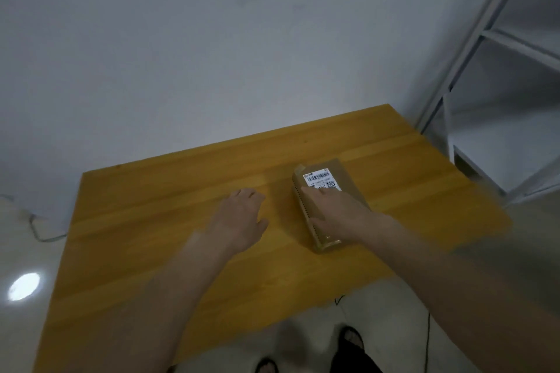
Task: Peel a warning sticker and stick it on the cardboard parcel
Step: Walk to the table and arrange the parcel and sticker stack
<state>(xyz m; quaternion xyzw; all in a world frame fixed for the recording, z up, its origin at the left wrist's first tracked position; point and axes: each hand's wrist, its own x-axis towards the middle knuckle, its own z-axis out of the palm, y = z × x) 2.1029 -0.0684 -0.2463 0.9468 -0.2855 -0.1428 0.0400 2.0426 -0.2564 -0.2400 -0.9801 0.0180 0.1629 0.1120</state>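
Cardboard parcel (328, 200) lies under the right hand (336, 213), fingers (315, 191) spread flat.

One head-worn view looks steeply down, near, onto the table (151, 221).

Pale wall (212, 39) — wooden table (151, 236), metal shelving (472, 48)

Bare forearms, no sleeves; hands (242, 218) ringless, black open-toe sandals (351, 339) on feet.
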